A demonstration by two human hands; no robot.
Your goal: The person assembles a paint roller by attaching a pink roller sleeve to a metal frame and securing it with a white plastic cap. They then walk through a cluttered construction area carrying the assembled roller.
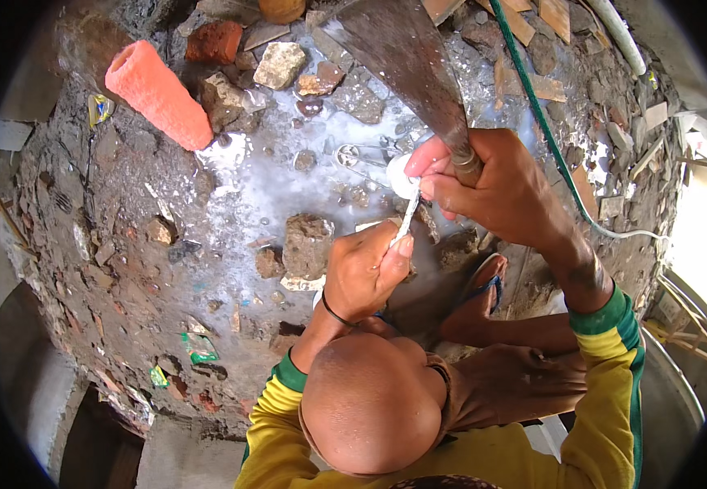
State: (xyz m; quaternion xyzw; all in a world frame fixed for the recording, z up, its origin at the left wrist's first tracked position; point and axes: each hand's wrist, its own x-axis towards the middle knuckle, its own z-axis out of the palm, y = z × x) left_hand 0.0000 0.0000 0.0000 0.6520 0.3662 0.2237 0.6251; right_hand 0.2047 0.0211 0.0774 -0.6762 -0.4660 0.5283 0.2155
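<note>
My left hand (367, 269) is closed round a thin white-smeared rod (407, 213), which looks like part of a paint roller frame. The rod runs up to a white round end piece (402, 175), with bent wire (359, 156) lying beyond it. My right hand (488, 183) grips the narrow handle end of a broad dark metal blade (406, 61), like a large knife, which points up and left. Its fingertips also touch the white end piece. Apart from both hands, a coral-pink fluffy roller sleeve (160, 96) lies at the far left.
Milky white liquid (264, 179) wets the rough ground. Stones (280, 65), a block (307, 244) and broken brick (213, 42) lie around. A green rope (533, 102) crosses the right side. My sandalled foot (484, 285) is near the right forearm. Green wrappers (199, 348) lie lower left.
</note>
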